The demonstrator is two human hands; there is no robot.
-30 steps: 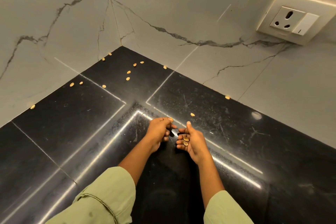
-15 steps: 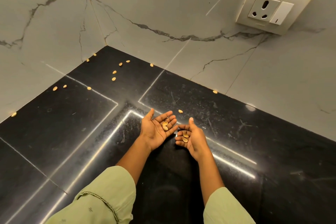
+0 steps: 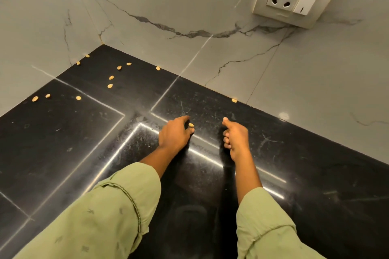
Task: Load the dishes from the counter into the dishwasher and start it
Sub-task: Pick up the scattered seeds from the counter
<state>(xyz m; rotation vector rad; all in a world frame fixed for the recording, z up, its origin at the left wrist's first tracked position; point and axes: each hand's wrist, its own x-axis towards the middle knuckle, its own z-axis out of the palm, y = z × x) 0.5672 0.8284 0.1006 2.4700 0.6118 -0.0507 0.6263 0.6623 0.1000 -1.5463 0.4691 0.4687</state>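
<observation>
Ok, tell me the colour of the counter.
The counter is glossy black with faint pale flecks and thin light seams. It shows best in the head view.

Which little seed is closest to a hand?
The seed at the left hand's fingertips. Every other seed lies farther back on the counter, near the wall.

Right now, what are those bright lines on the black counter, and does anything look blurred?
Head view: the lines are probably light strips mirrored in the polished black counter; a round glare spot sits low on the marble wall; the seeds look sharp, the near sleeves slightly soft.
</observation>
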